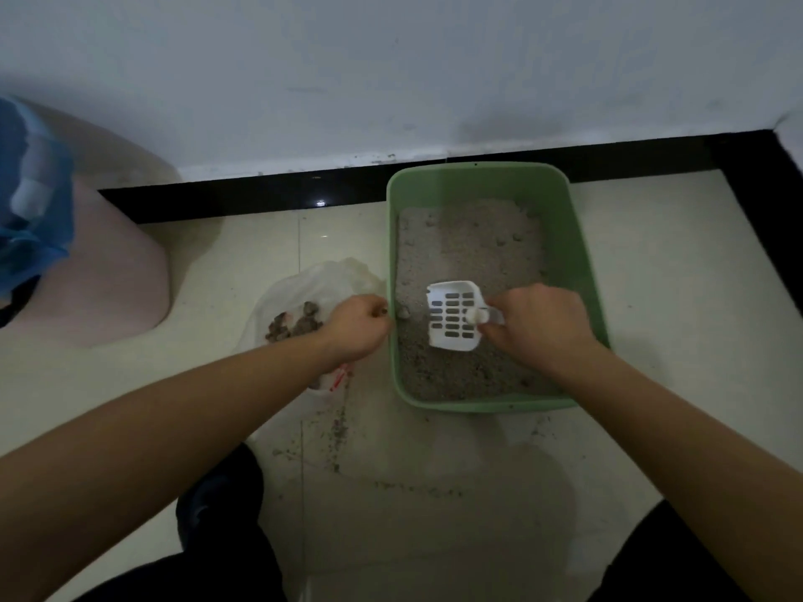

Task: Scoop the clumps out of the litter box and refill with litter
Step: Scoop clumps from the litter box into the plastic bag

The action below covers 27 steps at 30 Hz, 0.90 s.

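My left forearm [195, 419] is bare and reaches forward from the lower left. My right forearm [660, 419], also bare, comes in from the lower right. My left hand [358, 325] lies back-up with its fingers curled under in a loose fist. Whether they pinch anything I cannot tell. My right hand [539, 323] is back-up too, with fingers and thumb wrapped round the handle of the scoop [452, 317]. The two hands are level and a little apart.

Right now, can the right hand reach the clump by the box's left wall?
Probably yes: the right hand grips the scoop, whose blade sits just beside the clump, with only loose litter between them.
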Tool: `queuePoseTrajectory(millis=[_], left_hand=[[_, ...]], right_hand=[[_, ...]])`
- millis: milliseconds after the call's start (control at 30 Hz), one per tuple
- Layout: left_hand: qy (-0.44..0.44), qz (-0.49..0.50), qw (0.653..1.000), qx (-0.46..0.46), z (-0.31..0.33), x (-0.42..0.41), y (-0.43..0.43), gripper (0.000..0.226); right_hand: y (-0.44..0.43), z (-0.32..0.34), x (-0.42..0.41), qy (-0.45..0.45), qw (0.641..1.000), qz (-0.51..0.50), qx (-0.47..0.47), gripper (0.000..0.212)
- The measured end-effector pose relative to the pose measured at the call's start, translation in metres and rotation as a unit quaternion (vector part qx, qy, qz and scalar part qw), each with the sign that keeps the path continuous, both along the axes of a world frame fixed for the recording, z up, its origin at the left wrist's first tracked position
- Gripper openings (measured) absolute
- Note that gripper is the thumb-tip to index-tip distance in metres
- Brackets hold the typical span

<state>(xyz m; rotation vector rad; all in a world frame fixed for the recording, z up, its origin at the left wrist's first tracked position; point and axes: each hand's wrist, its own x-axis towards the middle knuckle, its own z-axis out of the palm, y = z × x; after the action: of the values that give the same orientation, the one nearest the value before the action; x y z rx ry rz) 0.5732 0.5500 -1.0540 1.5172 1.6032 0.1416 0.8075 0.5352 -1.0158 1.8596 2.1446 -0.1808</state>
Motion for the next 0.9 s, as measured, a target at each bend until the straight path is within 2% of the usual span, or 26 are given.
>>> queuePoseTrajectory(millis=[67,233,367,467,633,700,800,900], left_hand=[[-0.017,-0.002,1.000,0.007,-0.004,0.007,-0.004,0.021],[0.011,-0.017,0.999,0.025,-0.014,0.003,-0.001,0.023],[-0.005,-0.017,1.000,0.016,-0.013,0.001,-0.001,0.038],[-0.023,0.002,1.000,-0.009,-0.007,0.003,-0.001,0.047],[-0.053,0.070,0.989,-0.122,0.003,0.006,-0.008,0.066],[-0.043,0.058,0.985,-0.157,0.005,0.006,-0.015,0.066],[-0.016,0.044,0.986,-0.161,0.002,0.010,-0.024,0.069],[0.012,0.055,0.990,-0.128,0.001,0.019,-0.030,0.073]], right_hand=[[0.002,-0.012,-0.015,0.004,1.000,0.017,-0.003,0.034],[0.018,-0.022,-0.016,0.004,0.997,0.069,0.020,0.030],[0.019,-0.038,0.012,0.101,0.993,0.062,-0.007,0.045],[0.001,-0.060,0.030,0.188,0.982,0.020,-0.021,0.058],[-0.023,-0.076,0.043,0.215,0.973,0.021,-0.076,0.046],[-0.028,-0.074,0.046,0.228,0.969,0.022,-0.093,0.040],[-0.032,-0.076,0.054,0.258,0.960,0.012,-0.109,0.036],[-0.033,-0.075,0.061,0.285,0.951,-0.001,-0.117,0.036]])
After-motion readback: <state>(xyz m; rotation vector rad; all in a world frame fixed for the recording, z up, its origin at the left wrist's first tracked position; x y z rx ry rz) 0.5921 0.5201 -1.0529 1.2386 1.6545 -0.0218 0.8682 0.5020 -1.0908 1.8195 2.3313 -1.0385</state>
